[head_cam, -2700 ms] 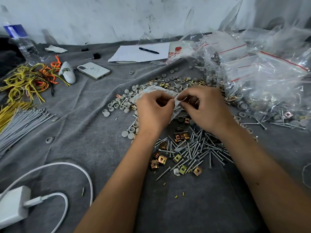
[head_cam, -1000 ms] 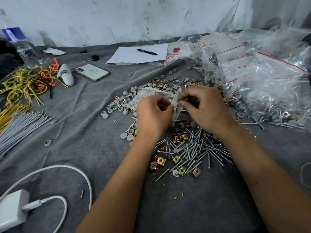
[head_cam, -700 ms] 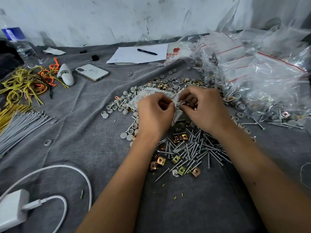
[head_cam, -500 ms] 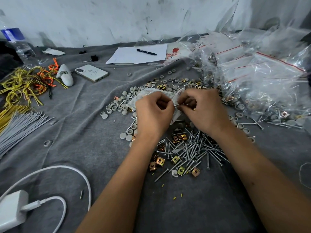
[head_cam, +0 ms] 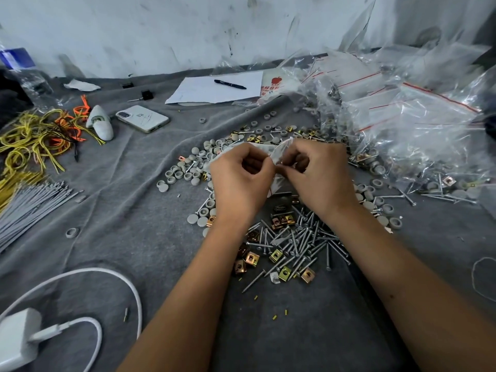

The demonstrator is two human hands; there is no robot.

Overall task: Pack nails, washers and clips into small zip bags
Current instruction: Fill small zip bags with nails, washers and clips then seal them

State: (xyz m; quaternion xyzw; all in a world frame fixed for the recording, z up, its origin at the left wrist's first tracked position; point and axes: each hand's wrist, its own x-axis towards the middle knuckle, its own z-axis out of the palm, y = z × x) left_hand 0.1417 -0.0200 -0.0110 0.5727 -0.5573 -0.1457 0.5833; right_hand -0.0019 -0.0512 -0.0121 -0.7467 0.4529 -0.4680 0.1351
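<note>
zip bag [head_cam: 279, 151] | left hand [head_cam: 240, 181], right hand [head_cam: 320, 178] raised together | fingers pinching it

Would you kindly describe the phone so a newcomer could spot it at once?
Start at the white sheet of paper with the pen at the far edge of the grey cloth. Nearer and to its left lies the phone, flat, beside a white pointed case. It is the only pale slab with camera lenses.

Both hands, left hand [head_cam: 239, 183] and right hand [head_cam: 320, 176], pinch a small zip bag [head_cam: 279, 153] between fingertips (nails [head_cam: 303, 241] heaped just below).
</note>
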